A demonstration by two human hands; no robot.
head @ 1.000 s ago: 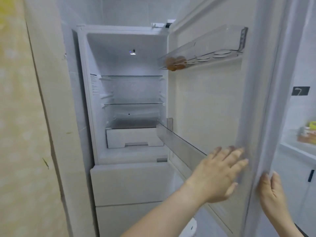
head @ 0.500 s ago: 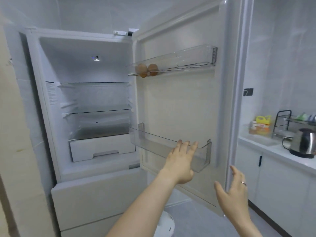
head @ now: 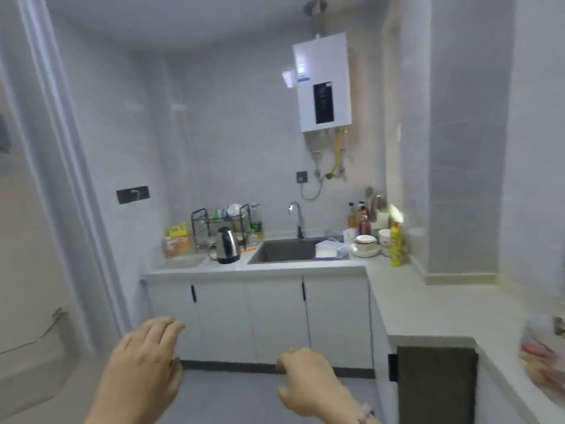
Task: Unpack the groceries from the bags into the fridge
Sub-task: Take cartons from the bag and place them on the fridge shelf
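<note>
The open fridge door (head: 46, 209) fills the left edge of the head view, with its clear lower door bin (head: 33, 356) showing. The fridge interior is out of sight. My left hand (head: 143, 362) hovers low in the middle, fingers apart, holding nothing, just right of the door. My right hand (head: 308, 384) hangs beside it with fingers loosely curled and nothing in it. A blurred clear plastic bag (head: 544, 359) with red and yellow contents lies on the counter at the far right edge.
An L-shaped white counter (head: 412, 301) runs along the back and right. On it are a sink (head: 287, 250), a kettle (head: 227, 246), a dish rack (head: 220, 223), bowls (head: 365, 244) and bottles (head: 396, 244). A water heater (head: 322, 82) hangs on the wall. Grey floor (head: 238, 396) lies ahead.
The view has swung right from the open fridge to the kitchen counter. Both hands have come off the fridge door and now hang free in front of the cabinets.
</note>
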